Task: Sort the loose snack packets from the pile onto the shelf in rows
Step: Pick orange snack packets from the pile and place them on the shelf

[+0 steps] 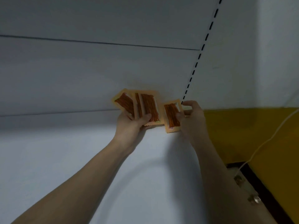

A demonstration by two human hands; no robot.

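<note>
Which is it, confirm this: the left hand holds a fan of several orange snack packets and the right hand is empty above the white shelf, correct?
Not quite. The head view shows the right hand is not empty: it pinches a single packet. The rest stands: the left hand holds a fan of several orange snack packets above the white shelf.

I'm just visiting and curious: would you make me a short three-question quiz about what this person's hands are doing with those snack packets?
1. True or false: the left hand holds several fanned snack packets.
2. What does the right hand hold? A) a single packet B) the white cable C) nothing
3. Fill in: the panel at the right, behind the white cable, is coloured ____.

Key:
1. True; at least three overlap, with the thumb across the front one.
2. A, the single packet, held upright beside the fan.
3. Yellow, the yellow panel.
</note>
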